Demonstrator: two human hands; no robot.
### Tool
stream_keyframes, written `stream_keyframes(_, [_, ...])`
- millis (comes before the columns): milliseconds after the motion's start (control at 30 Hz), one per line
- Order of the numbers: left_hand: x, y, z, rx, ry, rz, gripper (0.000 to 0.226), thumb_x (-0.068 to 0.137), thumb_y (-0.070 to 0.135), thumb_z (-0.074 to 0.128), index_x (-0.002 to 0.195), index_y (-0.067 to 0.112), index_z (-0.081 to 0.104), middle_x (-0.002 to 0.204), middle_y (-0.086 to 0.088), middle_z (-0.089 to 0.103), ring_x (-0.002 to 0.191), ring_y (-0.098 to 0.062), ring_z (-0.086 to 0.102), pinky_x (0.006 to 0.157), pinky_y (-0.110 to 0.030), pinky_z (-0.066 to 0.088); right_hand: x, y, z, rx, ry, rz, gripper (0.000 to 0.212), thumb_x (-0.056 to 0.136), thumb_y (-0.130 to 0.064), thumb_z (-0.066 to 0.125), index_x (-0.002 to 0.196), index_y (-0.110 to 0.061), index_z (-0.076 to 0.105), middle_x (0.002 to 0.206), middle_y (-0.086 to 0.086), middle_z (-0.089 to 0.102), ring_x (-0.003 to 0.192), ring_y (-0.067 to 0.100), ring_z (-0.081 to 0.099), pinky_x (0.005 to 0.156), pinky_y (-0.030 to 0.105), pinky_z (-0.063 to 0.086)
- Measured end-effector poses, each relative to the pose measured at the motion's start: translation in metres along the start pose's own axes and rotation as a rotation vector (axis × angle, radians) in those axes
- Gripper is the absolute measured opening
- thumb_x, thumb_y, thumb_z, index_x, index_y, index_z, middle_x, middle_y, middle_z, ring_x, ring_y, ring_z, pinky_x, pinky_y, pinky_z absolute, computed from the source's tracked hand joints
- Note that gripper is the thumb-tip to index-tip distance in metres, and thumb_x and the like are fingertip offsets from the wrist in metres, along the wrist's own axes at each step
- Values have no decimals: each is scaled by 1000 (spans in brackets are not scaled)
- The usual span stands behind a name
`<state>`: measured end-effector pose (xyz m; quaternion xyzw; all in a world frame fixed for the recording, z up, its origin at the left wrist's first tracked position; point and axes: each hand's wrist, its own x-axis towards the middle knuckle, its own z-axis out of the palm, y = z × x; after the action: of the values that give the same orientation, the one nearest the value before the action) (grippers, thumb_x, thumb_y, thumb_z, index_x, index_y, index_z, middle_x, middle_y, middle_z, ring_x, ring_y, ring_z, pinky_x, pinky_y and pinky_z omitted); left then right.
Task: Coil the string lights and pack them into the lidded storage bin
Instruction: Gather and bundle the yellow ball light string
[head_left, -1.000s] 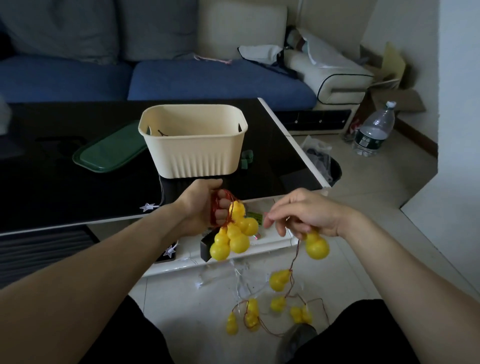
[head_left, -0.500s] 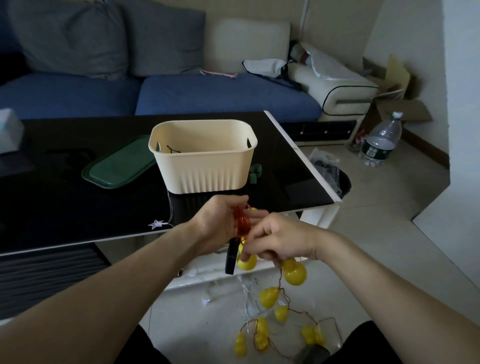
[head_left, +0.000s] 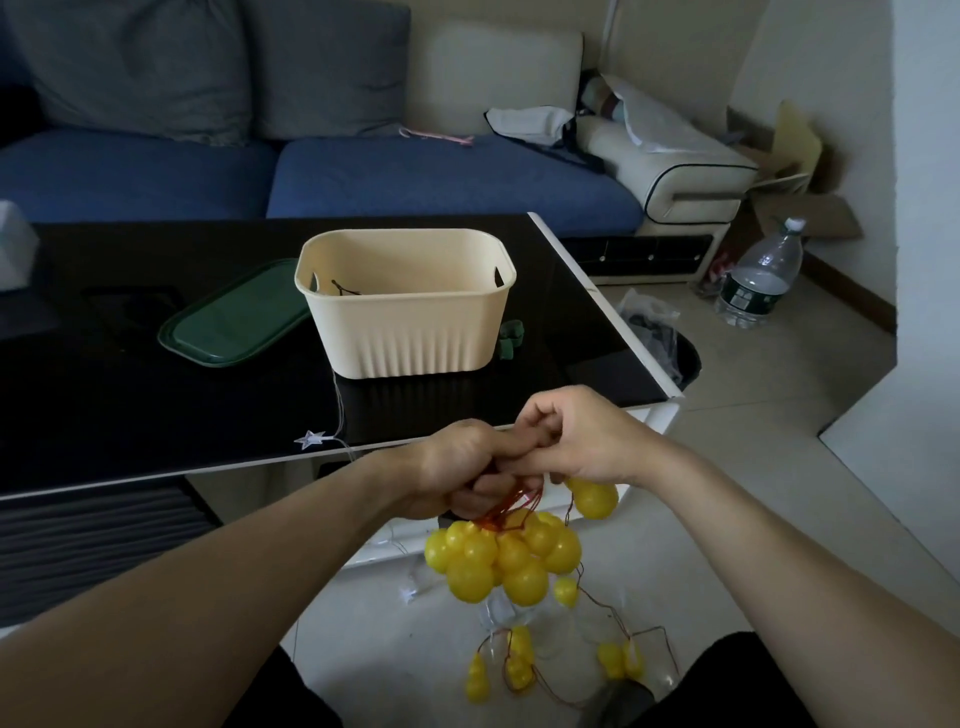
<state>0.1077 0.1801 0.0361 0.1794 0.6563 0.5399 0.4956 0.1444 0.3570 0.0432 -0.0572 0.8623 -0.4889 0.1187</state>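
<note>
Close together, the left hand (head_left: 462, 473) grips gathered string lights (head_left: 506, 556) while right hand (head_left: 582, 441) fingers pinch the next loop, building the coil.

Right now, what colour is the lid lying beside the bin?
Dark green; the lid shows clearly in the head view.

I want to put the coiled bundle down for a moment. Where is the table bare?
The black table is bare along its near edge, left of the star light, and right of the cream bin. Between bin and green lid it is crowded; they nearly touch.
</note>
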Motion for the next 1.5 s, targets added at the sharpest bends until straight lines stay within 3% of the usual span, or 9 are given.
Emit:
stream_keyframes(200, [-4,1,4,8,-31,18,51,103,45,38,79,5,58,43,1,26,33,-12,26,37,-22,25,-6,10,-12,226,-236,37,21,84,-15,79,97,-6,65,86,12,75,79,20,71,74,33,56])
stream_keyframes(367, [-8,4,-8,0,20,29,46,103,40,39,67,13,49,40,3,27,32,-10,21,40,-25,13,-6,22,-17,228,-204,172,60,80,-48,77,105,6,67,80,4,64,72,14,59,67,25,48])
stream_keyframes(533, [-10,1,-24,-51,172,-11,48,105,38,36,62,17,40,39,3,25,30,-10,18,36,-20,10,-8,36,-28,204,-115,278,43,80,-55,76,77,-12,74,68,4,58,62,17,53,60,28,46])
stream_keyframes(733, [-17,-3,-47,-341,334,-14,42,102,41,36,65,21,37,46,5,22,34,-10,17,39,-22,10,-5,42,-29,123,21,298,29,95,-33,66,84,-6,70,59,0,53,58,16,52,63,31,51])
stream_keyframes(833, [-19,-2,-50,-482,371,34,35,100,36,39,69,20,37,55,2,28,41,-12,22,40,-24,19,-1,36,-24,65,60,220,25,99,-27,63,86,-7,70,59,-3,56,59,15,52,61,31,48])
stream_keyframes(1067, [-19,2,-49,-656,323,190,24,95,25,47,74,14,44,72,-10,58,57,-22,52,58,-30,47,2,10,-9,11,43,55,17,95,-23,68,82,-13,71,56,-6,58,49,1,49,50,12,39])
stream_keyframes(1200, [-19,6,-42,-725,296,270,26,98,21,43,75,9,48,95,-24,70,75,-31,70,68,-34,59,5,4,3,-45,30,-12,14,92,-23,72,80,-16,72,61,-1,64,58,10,57,55,16,44])
stream_keyframes(1400, [-17,15,-27,-730,240,353,28,99,17,37,80,4,53,117,-33,64,109,-40,66,103,-46,47,7,-11,20,-171,14,-48,16,90,-26,74,79,-13,74,66,1,69,59,9,60,61,30,49])
stream_keyframes(1500, [-15,13,-22,-635,222,333,20,98,13,39,85,4,52,115,-33,65,110,-39,66,100,-47,48,6,-17,28,-239,-7,-36,16,90,-26,74,78,-15,74,62,-6,66,56,-2,57,56,17,44])
